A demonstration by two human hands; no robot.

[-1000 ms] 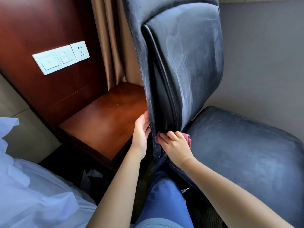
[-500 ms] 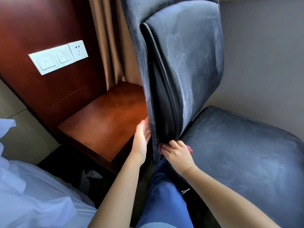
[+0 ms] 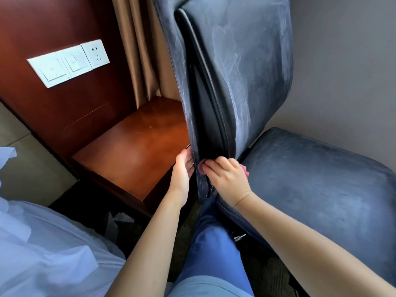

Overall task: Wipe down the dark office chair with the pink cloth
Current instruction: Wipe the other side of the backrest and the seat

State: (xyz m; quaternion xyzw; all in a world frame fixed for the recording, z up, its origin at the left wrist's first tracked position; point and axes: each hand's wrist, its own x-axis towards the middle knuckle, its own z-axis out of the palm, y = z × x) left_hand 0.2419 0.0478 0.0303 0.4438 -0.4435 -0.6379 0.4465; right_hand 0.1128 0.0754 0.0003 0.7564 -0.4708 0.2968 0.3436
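Right of the wooden worktop [image 3: 128,146], the chair [image 3: 246,71] is filling the view, its tall back standing edge-on to us and its seat [image 3: 321,179] spreading out to the right. Pale streaks are showing all over the back's face and across the seat, so I'd judge a good share of the fabric has met the cloth [image 3: 245,169] already, though whether those marks are damp swipes or leftover dust, I cannot tell. Down low, the action is sitting at the narrow side edge of the back, just above where it meets the seat. The left hand [image 3: 182,170] is lying flat with fingers straight against the rear of that edge, bracing it. The right hand [image 3: 225,176] is curling its fingers round the cloth and pressing it into the seam; only a sliver of pink is peeking out by the knuckles. By my reckoning, this is detail work late in the back, with the underside, the base and perhaps the seat's front lip left to do; none of those is showing clearly here.
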